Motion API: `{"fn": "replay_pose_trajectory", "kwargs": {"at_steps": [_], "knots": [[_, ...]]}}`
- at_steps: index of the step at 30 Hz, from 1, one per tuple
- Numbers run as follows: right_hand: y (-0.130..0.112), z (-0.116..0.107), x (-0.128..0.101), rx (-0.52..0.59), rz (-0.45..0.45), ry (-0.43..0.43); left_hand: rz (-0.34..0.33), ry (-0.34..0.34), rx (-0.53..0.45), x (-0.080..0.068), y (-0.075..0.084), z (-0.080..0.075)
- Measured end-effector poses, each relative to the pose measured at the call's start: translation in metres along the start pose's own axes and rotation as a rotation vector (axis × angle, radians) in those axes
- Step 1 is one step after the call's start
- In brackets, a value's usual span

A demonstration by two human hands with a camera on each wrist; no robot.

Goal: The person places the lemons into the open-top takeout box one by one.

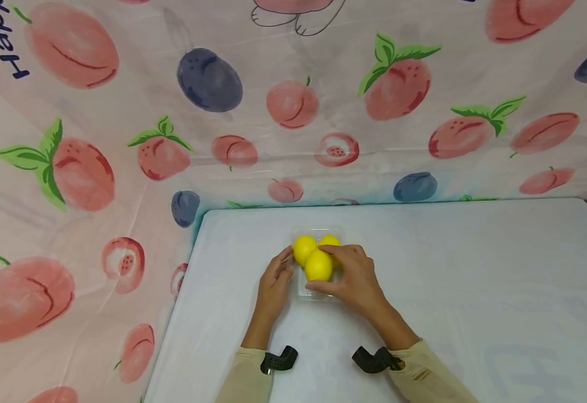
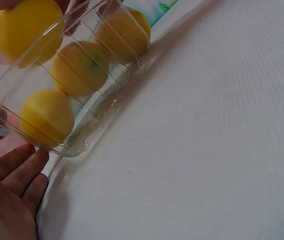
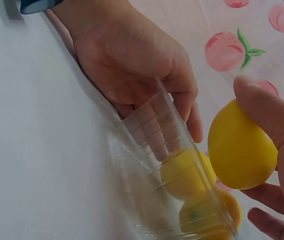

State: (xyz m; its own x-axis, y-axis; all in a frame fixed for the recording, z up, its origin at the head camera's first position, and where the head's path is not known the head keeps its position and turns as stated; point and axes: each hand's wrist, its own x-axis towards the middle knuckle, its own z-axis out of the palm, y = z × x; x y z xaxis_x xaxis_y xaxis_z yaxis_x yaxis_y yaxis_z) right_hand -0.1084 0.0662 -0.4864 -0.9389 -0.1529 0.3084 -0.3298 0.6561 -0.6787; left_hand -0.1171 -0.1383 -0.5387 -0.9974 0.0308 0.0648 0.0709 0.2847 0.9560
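Note:
A clear plastic box (image 1: pixel 302 291) stands on the white table with several yellow lemons in it, among them one lemon (image 1: pixel 304 249) at its left side and another (image 1: pixel 330 240) at the back. My right hand (image 1: pixel 356 280) pinches a lemon (image 3: pixel 242 145) between thumb and fingers, above the open top of the box. My left hand (image 1: pixel 274 284) rests against the box's left side, its fingers (image 2: pixel 24 172) fairly straight along the outer wall. Through the plastic, lemons (image 2: pixel 46 117) show in a row. In the head view my right hand hides part of the box's right side.
The white tabletop (image 1: pixel 475 280) spreads around the box, widest to the right. Behind and to the left hangs a pink cloth (image 1: pixel 253 117) printed with fruit. A black wrist mount (image 1: pixel 279 359) is on the left sleeve and another (image 1: pixel 376 359) on the right.

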Motion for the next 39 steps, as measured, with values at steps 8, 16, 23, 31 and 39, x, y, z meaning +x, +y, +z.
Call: {"fn": "replay_pose_trajectory", "kwargs": {"at_steps": [8, 16, 23, 31, 39], "knots": [[-0.003, 0.006, 0.002, -0.077, -0.015, 0.011, -0.006, -0.002, -0.006, 0.001, 0.000, 0.000], [-0.005, 0.013, 0.003, -0.176, -0.027, -0.008, -0.004, 0.004, 0.016, 0.000, 0.001, -0.001], [-0.007, 0.021, 0.001, -0.258, -0.061, 0.005, -0.020, 0.000, 0.019, 0.000, 0.000, -0.001], [-0.009, 0.026, -0.002, -0.321, -0.072, 0.000, -0.015, -0.003, 0.002, 0.000, -0.001, 0.000], [-0.008, 0.027, -0.002, -0.355, -0.099, -0.003, -0.024, -0.005, 0.004, 0.000, -0.001, -0.001]]}}
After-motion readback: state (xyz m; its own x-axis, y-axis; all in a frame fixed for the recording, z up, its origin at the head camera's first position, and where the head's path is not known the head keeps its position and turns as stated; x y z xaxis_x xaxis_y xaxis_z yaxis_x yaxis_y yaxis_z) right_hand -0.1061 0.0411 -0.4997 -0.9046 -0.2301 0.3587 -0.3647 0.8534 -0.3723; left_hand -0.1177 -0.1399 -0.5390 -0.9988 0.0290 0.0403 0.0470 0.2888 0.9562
